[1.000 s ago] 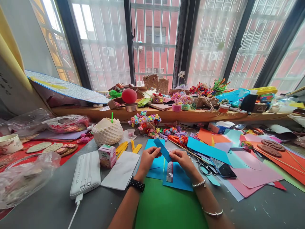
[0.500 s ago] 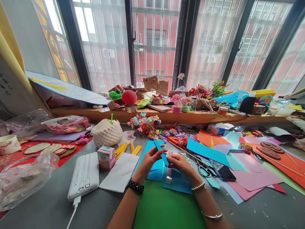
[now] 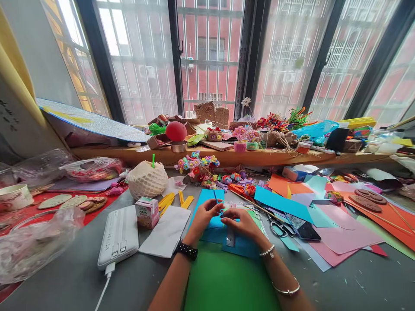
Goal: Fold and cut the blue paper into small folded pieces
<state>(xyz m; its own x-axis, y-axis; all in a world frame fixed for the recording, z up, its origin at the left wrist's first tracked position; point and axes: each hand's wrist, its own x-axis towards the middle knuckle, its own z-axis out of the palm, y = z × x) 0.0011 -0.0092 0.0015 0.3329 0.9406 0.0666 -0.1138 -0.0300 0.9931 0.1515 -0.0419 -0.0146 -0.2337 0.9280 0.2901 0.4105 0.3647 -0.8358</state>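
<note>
A narrow blue paper strip [image 3: 215, 197] is pinched in my left hand [image 3: 205, 216], seen nearly edge-on with its upper end sticking up past the fingers. My right hand [image 3: 239, 219] has its thumb and fingers closed at the strip's lower end. Beneath both hands lie sheets of blue paper [image 3: 212, 235] and a clear ruler [image 3: 230, 238], partly hidden. Closer to me, a green sheet [image 3: 228, 276] covers the table between my forearms.
Left stand a white power bank [image 3: 118, 237] with a cable, a small carton [image 3: 147, 212], folded white paper [image 3: 166, 231] and yellow strips [image 3: 186, 201]. Right are scissors [image 3: 279, 229], a phone [image 3: 308, 230] and pink paper [image 3: 348, 229]. Crocheted flowers [image 3: 197, 166] stand behind.
The blue strip has turned from showing its flat face to nearly edge-on. My right hand's fingers have shifted slightly left and curled over its lower end.
</note>
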